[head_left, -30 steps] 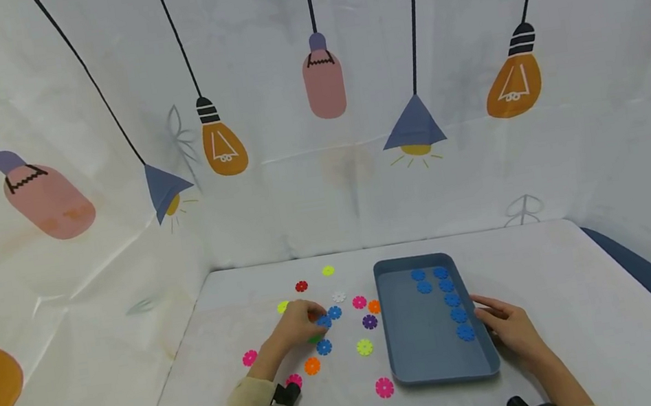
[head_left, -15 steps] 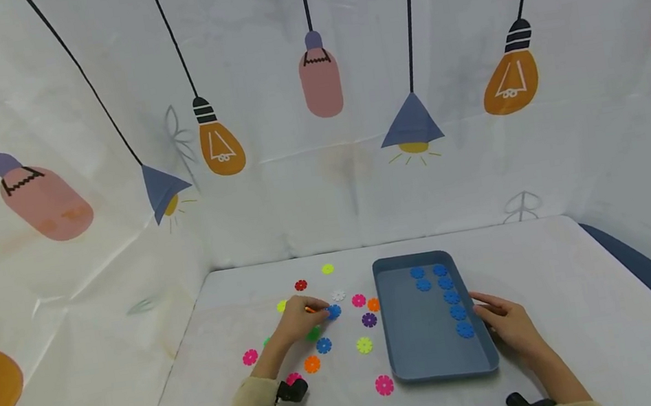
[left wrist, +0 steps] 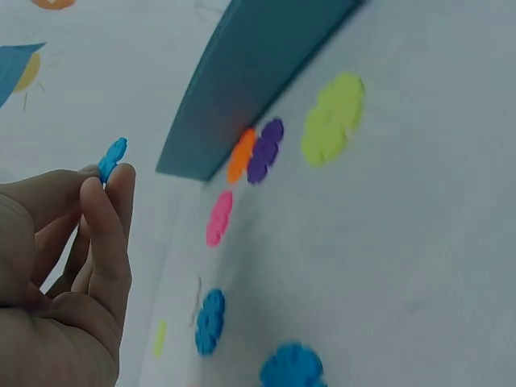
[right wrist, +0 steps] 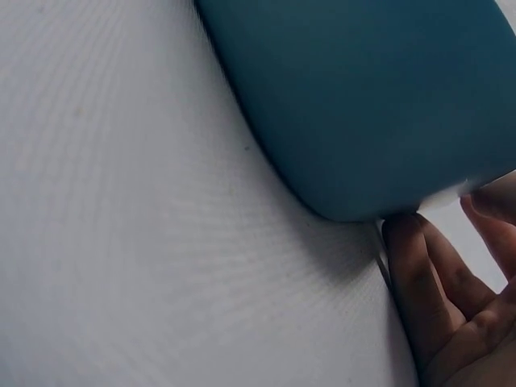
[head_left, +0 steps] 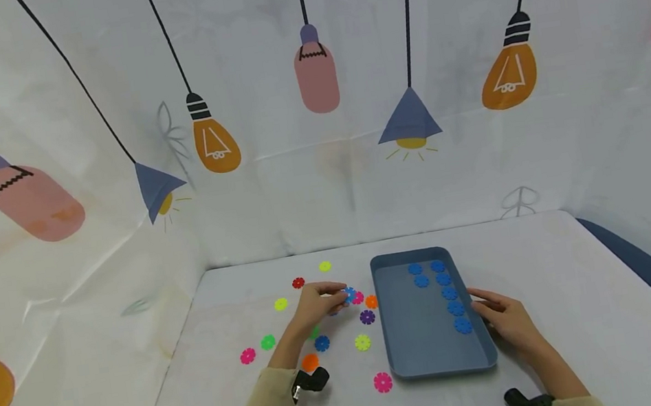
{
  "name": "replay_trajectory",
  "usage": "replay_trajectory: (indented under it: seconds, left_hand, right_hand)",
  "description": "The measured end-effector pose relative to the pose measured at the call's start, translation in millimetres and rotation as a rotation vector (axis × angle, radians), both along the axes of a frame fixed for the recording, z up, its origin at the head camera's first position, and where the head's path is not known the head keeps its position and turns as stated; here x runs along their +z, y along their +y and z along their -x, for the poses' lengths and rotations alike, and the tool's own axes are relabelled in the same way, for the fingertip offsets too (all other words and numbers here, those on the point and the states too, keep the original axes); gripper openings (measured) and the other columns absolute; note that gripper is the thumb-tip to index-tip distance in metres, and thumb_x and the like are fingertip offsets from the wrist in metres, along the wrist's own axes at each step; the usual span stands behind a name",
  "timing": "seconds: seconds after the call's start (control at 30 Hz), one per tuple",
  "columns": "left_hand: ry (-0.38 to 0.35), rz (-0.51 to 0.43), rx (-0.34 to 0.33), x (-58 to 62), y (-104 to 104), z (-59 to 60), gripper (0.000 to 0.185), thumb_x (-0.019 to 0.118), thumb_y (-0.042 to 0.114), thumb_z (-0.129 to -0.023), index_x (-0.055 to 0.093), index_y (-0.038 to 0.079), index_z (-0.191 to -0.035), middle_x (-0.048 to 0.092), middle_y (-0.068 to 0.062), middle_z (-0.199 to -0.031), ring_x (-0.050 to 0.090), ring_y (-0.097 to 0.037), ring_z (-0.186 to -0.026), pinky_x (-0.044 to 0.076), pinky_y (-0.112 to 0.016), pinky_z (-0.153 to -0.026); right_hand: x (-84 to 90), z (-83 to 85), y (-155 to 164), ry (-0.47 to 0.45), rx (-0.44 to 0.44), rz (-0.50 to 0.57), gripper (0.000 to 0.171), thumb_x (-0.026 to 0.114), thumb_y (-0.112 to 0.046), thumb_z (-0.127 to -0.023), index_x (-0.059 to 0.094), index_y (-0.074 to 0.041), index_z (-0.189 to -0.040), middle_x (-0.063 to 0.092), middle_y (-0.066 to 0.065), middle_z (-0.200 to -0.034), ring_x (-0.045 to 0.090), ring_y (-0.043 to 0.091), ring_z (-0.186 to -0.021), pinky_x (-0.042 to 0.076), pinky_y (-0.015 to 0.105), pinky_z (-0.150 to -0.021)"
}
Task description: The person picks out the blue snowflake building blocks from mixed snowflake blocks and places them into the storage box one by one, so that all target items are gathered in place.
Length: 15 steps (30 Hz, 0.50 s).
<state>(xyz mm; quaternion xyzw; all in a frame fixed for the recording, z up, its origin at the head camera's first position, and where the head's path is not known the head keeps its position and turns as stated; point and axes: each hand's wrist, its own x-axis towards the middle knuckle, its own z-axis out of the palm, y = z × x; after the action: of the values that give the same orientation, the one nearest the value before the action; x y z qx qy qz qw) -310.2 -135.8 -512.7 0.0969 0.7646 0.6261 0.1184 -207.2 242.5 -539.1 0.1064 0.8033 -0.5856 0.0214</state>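
My left hand (head_left: 317,303) pinches a blue flower-shaped disc (left wrist: 114,158) between thumb and fingertips, raised above the table left of the tray. My right hand (head_left: 510,326) rests against the right side of the grey-blue tray (head_left: 429,363), its fingertips touching the outer wall in the right wrist view. Several blue flower discs (head_left: 449,293) lie inside the tray, a column along its right side and a shorter one at the back. Below my left hand, another blue disc (head_left: 322,343) lies on the table. A further blue disc (left wrist: 210,322) shows in the left wrist view.
Loose flower discs lie left of the tray, including a purple disc (head_left: 367,317), an orange disc (head_left: 371,302), a yellow disc (head_left: 362,343), a pink disc (head_left: 383,382) and a red disc (head_left: 298,282). A lamp-printed cloth (head_left: 300,199) hangs behind the white table (head_left: 561,281).
My left hand has lifted the blue disc off the table and moved it right, toward the tray. My right hand stays at the tray's side.
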Motion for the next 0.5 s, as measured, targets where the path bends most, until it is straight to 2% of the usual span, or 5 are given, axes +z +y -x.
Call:
replay_trajectory:
  seconds: [0.27,0.37,0.5]
  left_hand:
    - [-0.092,-0.122,-0.03,5.8,26.7,-1.0,0.027,0.073,0.011,-0.088,0.07,-0.003,-0.112,0.068,-0.014,-0.099,0.069,-0.034,-0.091,0.057,-0.031,-0.077]
    - [-0.102,-0.165,-0.059,9.3,35.7,-1.1,0.03,0.072,0.009,-0.089,0.067,-0.004,-0.115,0.067,-0.015,-0.102,0.068,-0.035,-0.095,0.056,-0.033,-0.079]
    - [-0.092,-0.191,-0.063,13.9,49.9,0.2,0.033,0.072,0.01,-0.089,0.066,-0.005,-0.118,0.068,-0.014,-0.102,0.068,-0.031,-0.093,0.056,-0.032,-0.08]
  right_hand:
    - [-5.3,-1.9,1.8,-0.004,-0.007,0.011,0.052,0.061,-0.03,-0.097,0.05,-0.003,-0.141,0.06,0.022,-0.124,0.06,0.017,-0.092,0.053,0.03,-0.069]
    - [-5.5,-1.0,1.9,-0.002,-0.011,0.01,0.052,0.061,-0.03,-0.098,0.05,-0.004,-0.141,0.06,0.022,-0.124,0.061,0.017,-0.092,0.053,0.03,-0.069]
    - [-4.5,1.7,2.5,0.01,-0.009,0.009,0.052,0.062,-0.031,-0.097,0.051,-0.005,-0.141,0.06,0.022,-0.124,0.06,0.018,-0.093,0.052,0.03,-0.069]
